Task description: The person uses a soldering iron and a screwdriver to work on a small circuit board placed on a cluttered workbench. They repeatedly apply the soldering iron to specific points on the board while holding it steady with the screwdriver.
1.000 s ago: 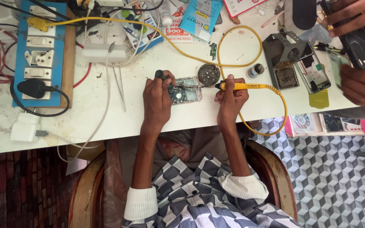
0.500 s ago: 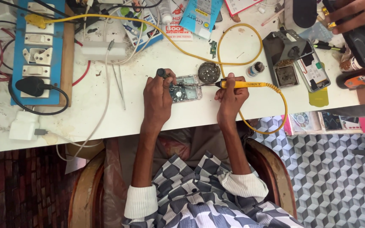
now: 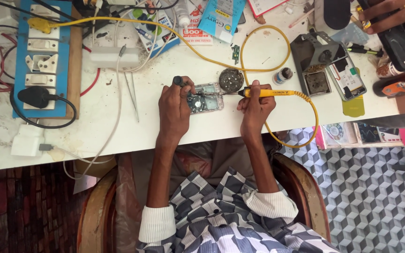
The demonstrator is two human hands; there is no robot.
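Hands (image 3: 174, 105) on opened phone (image 3: 206, 98), yellow plastic soldering iron (image 3: 270, 93).

Left hand (image 3: 175, 104) steadies opened phone (image 3: 205, 97) on white table (image 3: 118, 131), gripping dark tool, maybe tweezers. Right hand (image 3: 255, 104) holds yellow soldering iron (image 3: 268, 93), tip at phone's edge.

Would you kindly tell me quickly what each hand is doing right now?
Left hand: closed on a dark-handled tool, resting on the opened phone.
Right hand: closed on the yellow soldering iron.
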